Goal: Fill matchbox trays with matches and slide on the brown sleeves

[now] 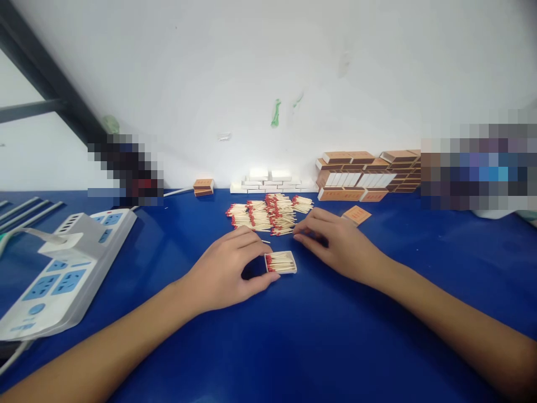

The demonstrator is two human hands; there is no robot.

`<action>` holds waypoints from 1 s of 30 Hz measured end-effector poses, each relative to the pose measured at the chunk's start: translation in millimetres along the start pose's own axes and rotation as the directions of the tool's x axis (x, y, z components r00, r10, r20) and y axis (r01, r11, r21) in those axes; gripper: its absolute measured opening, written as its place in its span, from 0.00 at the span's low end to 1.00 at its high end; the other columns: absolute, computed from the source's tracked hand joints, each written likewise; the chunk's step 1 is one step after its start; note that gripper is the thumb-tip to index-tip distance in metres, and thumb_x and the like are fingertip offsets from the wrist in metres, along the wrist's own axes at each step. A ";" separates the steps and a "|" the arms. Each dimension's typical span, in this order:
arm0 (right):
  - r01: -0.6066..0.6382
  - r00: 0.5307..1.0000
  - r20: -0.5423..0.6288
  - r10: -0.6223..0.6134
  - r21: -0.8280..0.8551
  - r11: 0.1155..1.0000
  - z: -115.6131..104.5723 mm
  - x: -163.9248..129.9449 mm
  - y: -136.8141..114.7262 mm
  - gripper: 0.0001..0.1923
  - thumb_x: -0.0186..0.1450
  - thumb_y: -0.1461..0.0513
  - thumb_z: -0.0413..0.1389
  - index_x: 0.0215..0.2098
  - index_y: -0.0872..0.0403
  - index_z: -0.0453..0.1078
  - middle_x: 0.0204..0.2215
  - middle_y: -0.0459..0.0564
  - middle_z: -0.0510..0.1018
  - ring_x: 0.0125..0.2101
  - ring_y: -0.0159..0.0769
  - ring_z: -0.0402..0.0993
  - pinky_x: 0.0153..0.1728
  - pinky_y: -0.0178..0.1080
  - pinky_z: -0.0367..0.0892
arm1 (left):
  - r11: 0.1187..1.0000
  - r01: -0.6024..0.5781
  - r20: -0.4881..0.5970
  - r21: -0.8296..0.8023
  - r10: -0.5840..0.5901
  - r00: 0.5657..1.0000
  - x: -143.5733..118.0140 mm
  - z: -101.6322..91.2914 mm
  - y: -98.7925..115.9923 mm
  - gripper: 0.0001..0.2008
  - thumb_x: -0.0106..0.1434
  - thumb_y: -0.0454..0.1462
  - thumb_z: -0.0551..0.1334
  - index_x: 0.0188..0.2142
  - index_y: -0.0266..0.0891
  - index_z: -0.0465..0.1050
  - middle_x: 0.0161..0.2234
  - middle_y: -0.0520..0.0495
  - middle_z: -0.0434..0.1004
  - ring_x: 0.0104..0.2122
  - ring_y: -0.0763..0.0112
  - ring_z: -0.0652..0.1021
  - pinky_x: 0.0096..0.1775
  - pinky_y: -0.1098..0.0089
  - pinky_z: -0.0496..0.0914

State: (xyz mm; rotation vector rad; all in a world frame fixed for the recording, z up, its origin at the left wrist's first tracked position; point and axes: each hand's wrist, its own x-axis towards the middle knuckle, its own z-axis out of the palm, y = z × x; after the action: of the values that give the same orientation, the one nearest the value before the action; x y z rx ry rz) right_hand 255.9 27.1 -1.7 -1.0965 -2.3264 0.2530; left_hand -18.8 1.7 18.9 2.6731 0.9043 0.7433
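Note:
My left hand (229, 268) grips a small white matchbox tray (296, 267) between thumb and fingers. Red-tipped matches (280, 262) lie side by side inside it, heads toward the left. Just beyond, a loose pile of matches (255, 215) is spread on the blue table (293, 347). My right hand (335, 240) is at the pile's near right edge, its thumb and fingertips brought close together. Whether a match is between them is too small to tell. One stray match (265, 242) lies behind the tray.
White empty trays (272, 182) are stacked against the wall. Right of them stand stacked orange matchboxes (352, 193), with an orange matchbox sleeve (357, 215) in front. Two matchboxes (203, 187) sit at the back left. A white power strip (90, 280) with a plugged-in adapter occupies the left.

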 end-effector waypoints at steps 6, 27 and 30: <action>-0.026 0.999 0.030 0.022 0.124 0.992 27.8 16.9 -31.0 0.03 0.72 0.62 0.60 0.42 0.52 0.75 0.33 0.46 0.74 0.33 0.34 0.70 0.34 0.37 0.63 | 0.977 -0.070 0.033 -0.202 0.079 0.996 -1.4 -3.1 13.2 0.10 0.58 0.34 0.69 0.41 0.40 0.76 0.35 0.48 0.80 0.36 0.64 0.76 0.43 0.61 0.74; -0.094 0.995 0.043 0.092 0.050 0.994 5.3 11.0 -26.2 0.04 0.75 0.62 0.56 0.41 0.52 0.71 0.35 0.47 0.74 0.33 0.34 0.68 0.35 0.37 0.61 | 0.998 0.068 -0.027 0.016 -0.068 0.997 -0.5 3.9 -11.1 0.11 0.65 0.41 0.70 0.43 0.39 0.77 0.40 0.46 0.82 0.42 0.61 0.79 0.47 0.59 0.75; -0.076 0.996 0.056 0.076 0.005 0.997 9.0 15.0 -11.1 0.02 0.74 0.64 0.57 0.42 0.53 0.72 0.36 0.47 0.72 0.34 0.35 0.69 0.36 0.37 0.62 | 0.998 0.059 -0.019 -0.001 -0.059 0.998 0.1 4.4 -11.4 0.10 0.66 0.42 0.69 0.43 0.39 0.78 0.40 0.46 0.82 0.42 0.61 0.79 0.48 0.59 0.75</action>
State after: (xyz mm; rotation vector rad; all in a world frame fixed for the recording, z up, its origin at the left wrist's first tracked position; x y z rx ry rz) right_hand 235.9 31.8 1.1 -1.1899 -2.3330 0.3243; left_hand -22.2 10.6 11.1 2.6310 0.9829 0.7571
